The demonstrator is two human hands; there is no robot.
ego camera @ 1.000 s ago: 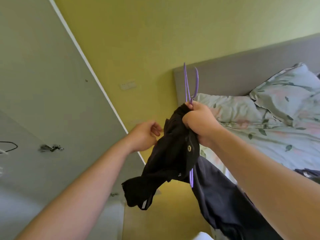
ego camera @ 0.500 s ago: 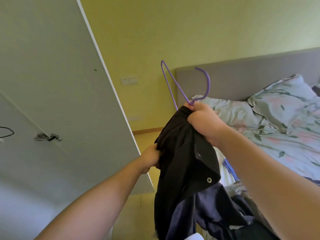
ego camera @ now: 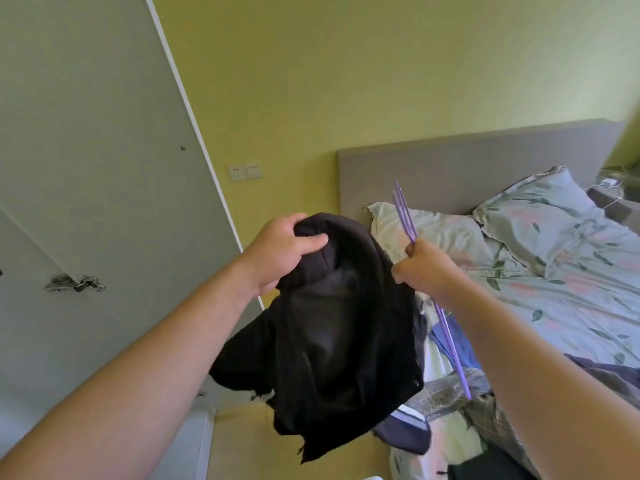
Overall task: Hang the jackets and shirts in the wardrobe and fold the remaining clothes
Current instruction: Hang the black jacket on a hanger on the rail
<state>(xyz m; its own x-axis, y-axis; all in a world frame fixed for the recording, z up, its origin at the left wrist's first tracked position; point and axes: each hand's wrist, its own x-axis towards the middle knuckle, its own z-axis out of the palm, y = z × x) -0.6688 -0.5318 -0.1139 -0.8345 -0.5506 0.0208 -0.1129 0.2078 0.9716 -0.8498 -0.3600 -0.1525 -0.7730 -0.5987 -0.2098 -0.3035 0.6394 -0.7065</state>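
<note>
Looking through the head camera, the only view we have, I see a person holding a black jacket up in the air between the wardrobe door and the bed. A moment ago the right hand held both the top of the jacket and the hanger, and the left hand was lower down at the side of the cloth. Now the left hand has gone up to the top of the jacket, and its fingers and thumb are curled tight on a bunch of cloth there. The right hand is closed round the purple hanger at the jacket's right edge; I cannot tell if it pinches some cloth too. The hanger is turned edge on and runs down beside the jacket, not inside it as far as I can see. I think the hands have split the job: one holds the jacket up, the other can push the hanger in. So the jacket is not hung yet. A heap of clothes lies on the bed below, so much work is left.
</note>
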